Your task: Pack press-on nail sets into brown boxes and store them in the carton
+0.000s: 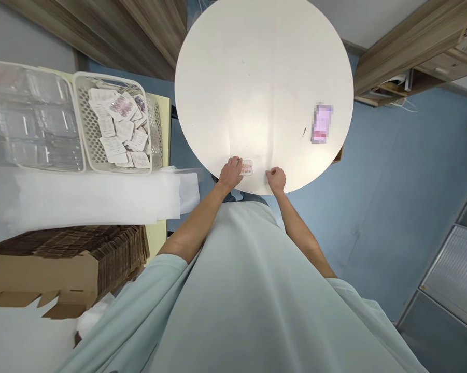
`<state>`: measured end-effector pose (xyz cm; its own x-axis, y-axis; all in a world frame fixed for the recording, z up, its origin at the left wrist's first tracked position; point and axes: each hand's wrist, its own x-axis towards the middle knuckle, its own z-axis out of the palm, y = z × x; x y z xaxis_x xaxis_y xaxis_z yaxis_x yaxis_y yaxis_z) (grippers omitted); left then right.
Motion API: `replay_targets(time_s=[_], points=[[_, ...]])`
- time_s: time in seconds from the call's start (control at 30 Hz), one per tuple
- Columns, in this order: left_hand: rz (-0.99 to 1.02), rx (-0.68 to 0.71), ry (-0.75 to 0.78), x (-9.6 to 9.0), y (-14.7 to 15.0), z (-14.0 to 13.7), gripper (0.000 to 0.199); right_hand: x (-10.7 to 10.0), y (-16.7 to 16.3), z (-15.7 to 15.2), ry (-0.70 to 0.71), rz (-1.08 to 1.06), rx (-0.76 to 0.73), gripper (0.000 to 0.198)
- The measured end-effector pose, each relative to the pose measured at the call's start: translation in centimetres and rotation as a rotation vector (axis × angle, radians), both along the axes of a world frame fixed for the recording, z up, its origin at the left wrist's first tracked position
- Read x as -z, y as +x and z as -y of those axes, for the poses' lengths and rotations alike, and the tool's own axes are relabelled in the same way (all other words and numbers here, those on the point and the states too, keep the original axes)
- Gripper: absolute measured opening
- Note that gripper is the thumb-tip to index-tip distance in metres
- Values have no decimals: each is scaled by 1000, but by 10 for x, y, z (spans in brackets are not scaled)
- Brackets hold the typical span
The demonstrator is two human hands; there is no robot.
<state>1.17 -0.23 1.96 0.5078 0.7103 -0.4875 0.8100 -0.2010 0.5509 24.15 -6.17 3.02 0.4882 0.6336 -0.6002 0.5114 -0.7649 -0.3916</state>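
Observation:
A small clear pack with rows of pink pieces (246, 167) lies flat on the white round table (256, 67), close to its near edge. My left hand (230, 174) grips the left side of this pack, its fingers bent over that edge and covering part of it. A short way to the right of the pack, my right hand (277, 180) rests low over the table with thumb and fingertips pinched together. Anything between those fingertips is too small or hidden to make out.
A blurred-out pink phone-like item (322, 123) lies at the table's right. Left stand a white basket (116, 77) of cards and similar packs, a bin of clear plastic boxes (34, 116), white sheets (97, 197) and folded cardboard (42, 274). A wooden shelf (408, 52) is at right.

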Motion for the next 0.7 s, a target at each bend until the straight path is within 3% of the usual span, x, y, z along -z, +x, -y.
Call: replay_targets(time_s=[0.13,0.33,0.43,0.57,0.7], points=[[5,5,11,-1,0,0,79,-8,-8,3,107,9,-73,15],[20,-22,-15,-6,-2,-1,79,-23,-48,1,208,-69,-346,12],[63,-193,-40,-10,-9,3,71,-22,-66,-6,206,-110,-440,13],[100,-514,-141,-14,-14,6,44,-15,-82,-15,166,-132,-535,12],[100,-644,-246,-16,-9,4,33,-12,-92,-18,73,-140,-620,12]])
